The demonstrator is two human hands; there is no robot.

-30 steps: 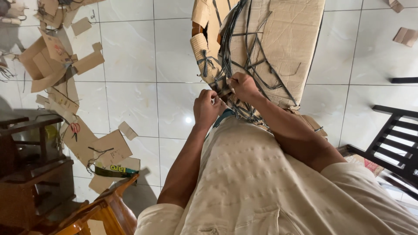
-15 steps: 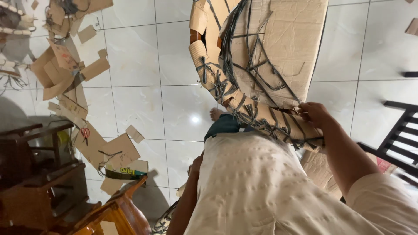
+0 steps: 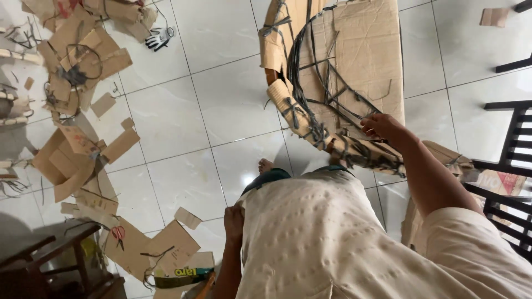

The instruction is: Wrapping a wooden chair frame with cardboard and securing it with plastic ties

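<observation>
**Cardboard-wrapped frame propped against the knee, one hand steadying it**

The right hand (image 3: 382, 126) rests on the lower edge of a large curved frame wrapped in cardboard (image 3: 354, 61), which fills the view from 12 to 2 o'clock and leans down toward the person's lap. Its fingers lie curled over the dark strapping (image 3: 310, 94) there; whether they pinch a strand or only press on it cannot be told. The left hand (image 3: 233, 221) hangs at 7 o'clock against the pale dimpled garment (image 3: 316, 238), fingers loosely together and holding nothing that shows.

With only one hand on it, the frame could likely tip or slide sideways off the knee onto the glossy white tiled floor (image 3: 183, 111), which looks slick. The straps cross loosely and unevenly, so a tug might slacken a knot or tear the soft corrugated board, already creased and frayed at its rolled edge. A bare foot (image 3: 265, 165) stands just beside the frame's lower end and could be struck.

At 9 to 11 o'clock lie torn cardboard scraps (image 3: 83, 50) tangled with cord, a trip risk. Red-handled scissors (image 3: 118, 235) sit at 8 o'clock, a work glove (image 3: 158, 39) at 11, and a dark slatted wooden chair (image 3: 510, 149) at 3.
</observation>
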